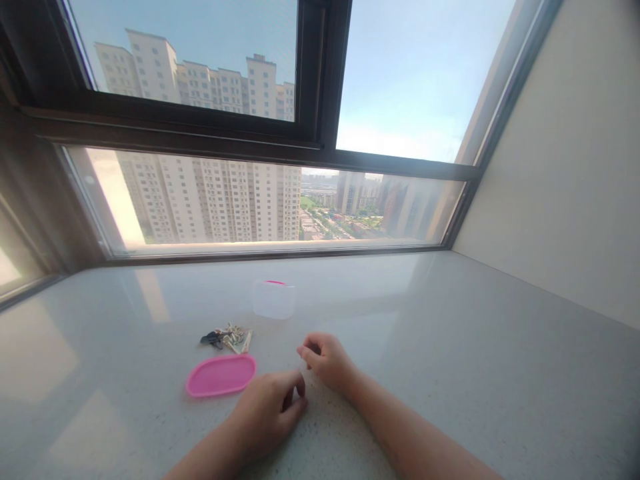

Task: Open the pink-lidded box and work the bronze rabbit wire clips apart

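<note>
Perhaps for easy reach, the lid (221, 375) lies lower left; fingers of left hand (270, 407) and right hand (329, 361) curl half-closed, whether empty I cannot tell

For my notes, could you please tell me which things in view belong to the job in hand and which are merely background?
Likely the job:
- pink oval lid
- small dark and pale pieces
- translucent container

Background:
- window
- wall
- counter
- buildings outside

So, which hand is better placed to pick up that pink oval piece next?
Probably the left hand: it is close beside the pink oval piece, near its right end, while the right hand is farther to the right.
</note>
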The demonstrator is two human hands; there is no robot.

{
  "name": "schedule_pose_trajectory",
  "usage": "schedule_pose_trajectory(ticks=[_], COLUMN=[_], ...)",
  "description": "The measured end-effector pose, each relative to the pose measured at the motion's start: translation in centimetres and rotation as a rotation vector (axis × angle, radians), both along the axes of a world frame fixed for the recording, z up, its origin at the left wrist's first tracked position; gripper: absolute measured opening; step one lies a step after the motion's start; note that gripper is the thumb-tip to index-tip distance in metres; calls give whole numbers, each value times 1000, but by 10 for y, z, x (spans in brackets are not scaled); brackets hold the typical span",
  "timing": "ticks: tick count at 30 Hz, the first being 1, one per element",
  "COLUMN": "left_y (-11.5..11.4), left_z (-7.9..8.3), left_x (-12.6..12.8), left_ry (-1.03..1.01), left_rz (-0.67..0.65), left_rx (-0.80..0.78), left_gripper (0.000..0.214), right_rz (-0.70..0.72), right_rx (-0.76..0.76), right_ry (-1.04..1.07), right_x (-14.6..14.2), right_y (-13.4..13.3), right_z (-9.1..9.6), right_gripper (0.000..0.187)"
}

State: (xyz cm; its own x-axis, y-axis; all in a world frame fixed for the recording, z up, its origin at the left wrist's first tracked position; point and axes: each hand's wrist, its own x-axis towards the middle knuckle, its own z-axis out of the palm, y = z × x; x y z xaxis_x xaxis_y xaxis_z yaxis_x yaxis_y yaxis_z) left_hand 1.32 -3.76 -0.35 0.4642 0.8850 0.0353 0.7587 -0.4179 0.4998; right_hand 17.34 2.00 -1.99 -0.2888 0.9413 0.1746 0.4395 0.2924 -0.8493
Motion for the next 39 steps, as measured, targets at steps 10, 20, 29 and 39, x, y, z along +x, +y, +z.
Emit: schedule_pose_trajectory(ticks=[10, 20, 29, 39], left_y=[1, 2, 4, 5], left_z=[-2, -2, -8, -9], left_x=[-1, 0, -2, -1], left_ry=[-1, -3, 4, -8], left_rz=[-5, -7, -25, -31], left_rx=[7, 22, 34, 42], left_gripper=[12, 10, 12, 11], right_rz=[6, -112, -330, -210], right_rx=[2, 85, 178, 91], right_ry=[2, -24, 70, -22], right_x=[0, 3, 2, -36], right_y=[1, 5, 52, 93], right_z=[-2, 0, 10, -7], right_gripper=[22, 21, 44, 115])
